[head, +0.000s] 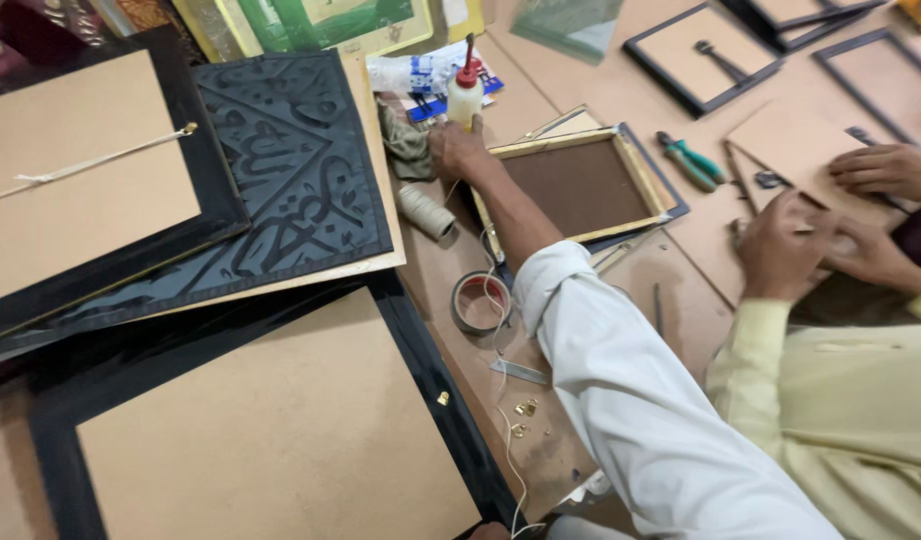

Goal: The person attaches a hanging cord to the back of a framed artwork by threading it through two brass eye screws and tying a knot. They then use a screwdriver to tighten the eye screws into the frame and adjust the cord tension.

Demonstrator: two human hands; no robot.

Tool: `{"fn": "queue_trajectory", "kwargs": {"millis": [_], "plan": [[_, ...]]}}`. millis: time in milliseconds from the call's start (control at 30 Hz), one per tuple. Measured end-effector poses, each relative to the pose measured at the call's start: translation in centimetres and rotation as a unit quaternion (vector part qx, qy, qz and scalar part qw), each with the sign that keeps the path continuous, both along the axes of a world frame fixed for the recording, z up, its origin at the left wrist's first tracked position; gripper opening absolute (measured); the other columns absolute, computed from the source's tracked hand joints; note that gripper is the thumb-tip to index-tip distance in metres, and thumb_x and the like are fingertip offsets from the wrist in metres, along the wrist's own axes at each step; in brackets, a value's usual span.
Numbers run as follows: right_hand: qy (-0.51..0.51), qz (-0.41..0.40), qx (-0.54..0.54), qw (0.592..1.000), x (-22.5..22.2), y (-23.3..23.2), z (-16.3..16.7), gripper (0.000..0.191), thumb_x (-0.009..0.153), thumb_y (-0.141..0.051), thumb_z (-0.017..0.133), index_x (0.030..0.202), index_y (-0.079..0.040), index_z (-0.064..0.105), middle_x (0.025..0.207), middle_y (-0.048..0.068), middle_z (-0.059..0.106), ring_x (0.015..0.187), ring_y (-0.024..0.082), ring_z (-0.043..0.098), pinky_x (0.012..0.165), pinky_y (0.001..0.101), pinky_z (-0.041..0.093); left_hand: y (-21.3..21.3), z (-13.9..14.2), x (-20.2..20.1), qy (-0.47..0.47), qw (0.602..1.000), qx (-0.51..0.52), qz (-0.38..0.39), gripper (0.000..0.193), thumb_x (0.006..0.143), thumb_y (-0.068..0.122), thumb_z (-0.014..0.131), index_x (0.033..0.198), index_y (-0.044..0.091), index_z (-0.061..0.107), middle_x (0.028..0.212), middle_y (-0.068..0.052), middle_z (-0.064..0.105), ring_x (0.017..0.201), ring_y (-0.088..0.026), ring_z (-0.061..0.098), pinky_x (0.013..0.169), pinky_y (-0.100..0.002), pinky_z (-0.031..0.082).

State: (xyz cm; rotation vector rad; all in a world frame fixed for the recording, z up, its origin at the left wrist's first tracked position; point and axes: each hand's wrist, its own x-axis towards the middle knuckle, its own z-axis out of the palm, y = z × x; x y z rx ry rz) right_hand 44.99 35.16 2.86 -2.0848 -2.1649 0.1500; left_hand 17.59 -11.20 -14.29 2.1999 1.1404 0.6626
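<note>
The right hand (459, 148) is reaching way out across the table and sitting right at the base of the white glue bottle (466, 100). The bottle is just beyond the knuckles, touching or as good as. It's standing upright, long axis vertical, red nozzle pointing up and slightly away from the person.

The back of the hand is hiding the fingers, so I can't tell if they're actually wrapping the bottle or just resting against it. The left hand isn't showing at all, so the right is the only 1 anywhere near it.

A spool of twine (426, 212) is lying just left of the wrist, and the small gold-edged frame (581, 185) is lying flat right beside the forearm. A co-worker's hands (781, 245) are working well apart.
</note>
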Motion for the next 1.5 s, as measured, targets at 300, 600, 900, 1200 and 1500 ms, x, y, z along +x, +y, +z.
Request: {"fn": "queue_trajectory", "kwargs": {"millis": [300,600,900,1200,1500], "plan": [[0.099,0.024,0.309,0.945,2.0,3.5,3.2,0.013,0.09,-0.019,0.067,0.098,-0.01,0.069,0.103,0.019,0.065,0.098,0.039,0.065,0.089,0.0557,0.049,-1.4,-0.1,-0.8,0.037,0.999,0.01,0.024,0.007,0.061,0.023,0.078,0.066,0.02,0.074,0.061,-0.011,0.067,0.058,-0.031,0.07,0.058,-0.046,0.058],[0.506,-0.143,0.017,0.85,-11.0,-4.1,-3.6,0.092,0.075,-0.049,0.088,0.125,0.019,0.051,0.126,0.037,0.059,0.114,0.042,0.065,0.098,0.048,0.053,-2.3,-2.2,-1.6,0.082,0.995,-0.003,0.056,0.006,0.057,0.022,0.078,0.059,0.019,0.073,0.058,-0.009,0.069,0.056,-0.026,0.073,0.063,-0.043,0.061],[0.536,-0.105,0.144,0.825,-14.1,-6.4,-1.0,0.068,0.065,-0.017,0.082,0.106,0.028,0.051,0.081,0.036,0.068,0.08,0.044,0.073,0.075,0.0449,0.06,-2.2,-4.0,-1.8,0.122,0.982,-0.128,0.068,0.004,0.067,0.02,0.077,0.067,0.018,0.074,0.064,-0.008,0.071,0.058,-0.027,0.073,0.064,-0.042,0.061],[0.548,-0.062,0.11,0.827,-14.0,-6.4,-1.0,0.045,0.073,-0.005,0.068,0.099,0.029,0.057,0.064,0.024,0.066,0.064,0.032,0.074,0.061,0.0418,0.06,-2.4,-3.8,-1.5,0.141,0.976,-0.153,0.061,0.005,0.071,0.019,0.076,0.074,0.016,0.074,0.068,-0.009,0.072,0.062,-0.03,0.073,0.064,-0.044,0.06],[0.463,-0.079,0.09,0.878,-9.2,-11.3,1.2,0.066,0.086,-0.032,0.072,0.121,0.021,0.052,0.092,0.03,0.07,0.086,0.036,0.074,0.072,0.0447,0.06,-2.3,-3.0,-1.7,0.112,0.983,-0.136,0.049,0.007,0.076,0.018,0.074,0.081,0.014,0.074,0.073,-0.01,0.073,0.066,-0.033,0.073,0.064,-0.046,0.058]]}}
